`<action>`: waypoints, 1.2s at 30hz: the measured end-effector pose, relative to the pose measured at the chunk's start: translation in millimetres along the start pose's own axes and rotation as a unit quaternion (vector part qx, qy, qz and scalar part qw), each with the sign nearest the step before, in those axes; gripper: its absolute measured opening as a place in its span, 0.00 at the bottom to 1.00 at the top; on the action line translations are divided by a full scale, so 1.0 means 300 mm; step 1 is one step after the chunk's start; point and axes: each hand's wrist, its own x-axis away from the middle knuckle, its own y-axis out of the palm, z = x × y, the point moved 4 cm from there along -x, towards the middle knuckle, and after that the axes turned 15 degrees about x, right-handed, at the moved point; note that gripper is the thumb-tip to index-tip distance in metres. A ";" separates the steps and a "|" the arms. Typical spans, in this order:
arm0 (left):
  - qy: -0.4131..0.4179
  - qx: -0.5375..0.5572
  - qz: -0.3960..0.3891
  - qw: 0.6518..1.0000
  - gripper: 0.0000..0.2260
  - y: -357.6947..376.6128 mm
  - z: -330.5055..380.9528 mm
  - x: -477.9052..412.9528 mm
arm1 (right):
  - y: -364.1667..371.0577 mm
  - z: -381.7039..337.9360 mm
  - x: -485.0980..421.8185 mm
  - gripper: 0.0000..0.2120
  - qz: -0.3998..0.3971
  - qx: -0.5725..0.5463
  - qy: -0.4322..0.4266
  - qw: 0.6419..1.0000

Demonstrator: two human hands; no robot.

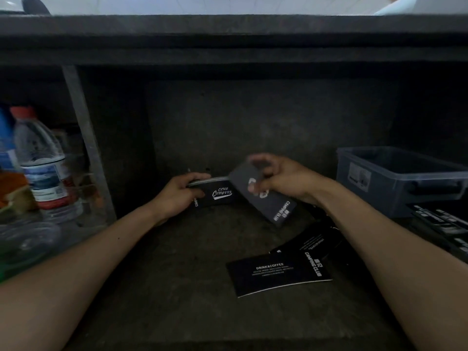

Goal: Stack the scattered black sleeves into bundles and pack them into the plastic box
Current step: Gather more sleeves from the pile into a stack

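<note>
My left hand (177, 193) grips a small bundle of black sleeves (217, 192) printed "Camping Club", held on edge above the dark shelf floor. My right hand (281, 177) pinches a single black sleeve (268, 201), tilted, its upper edge touching the right end of the bundle. Two more black sleeves lie flat in front: one (276, 273) reading "DRINK&COFFEE", another (311, 239) partly under my right forearm. The plastic box (402, 183), grey and translucent, stands at the right; I cannot see any contents.
A water bottle (43, 163) with a red cap and other containers stand on the left behind a metal post (86, 138). A pile of black printed sleeves (440, 224) lies at the right edge before the box. A dark counter overhangs the shelf.
</note>
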 end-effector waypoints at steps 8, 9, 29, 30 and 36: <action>-0.013 -0.005 -0.029 0.999 0.21 0.017 0.020 0.019 | 0.021 0.057 -0.047 0.20 0.127 -0.310 0.097 0.937; -0.017 -0.007 -0.032 0.999 0.22 0.018 0.024 0.023 | 0.023 0.065 -0.048 0.20 0.122 -0.311 0.117 0.935; 0.052 -0.012 -0.007 0.999 0.17 0.021 0.002 0.002 | -0.009 -0.009 0.029 0.34 -0.045 0.415 0.168 0.893; 0.056 -0.013 -0.009 0.998 0.19 0.020 0.003 0.004 | -0.012 -0.039 0.061 0.32 -0.097 0.401 0.127 0.902; 0.090 -0.039 -0.043 0.994 0.18 0.035 0.020 0.011 | 0.125 -0.117 0.199 0.28 -0.332 0.368 0.012 0.868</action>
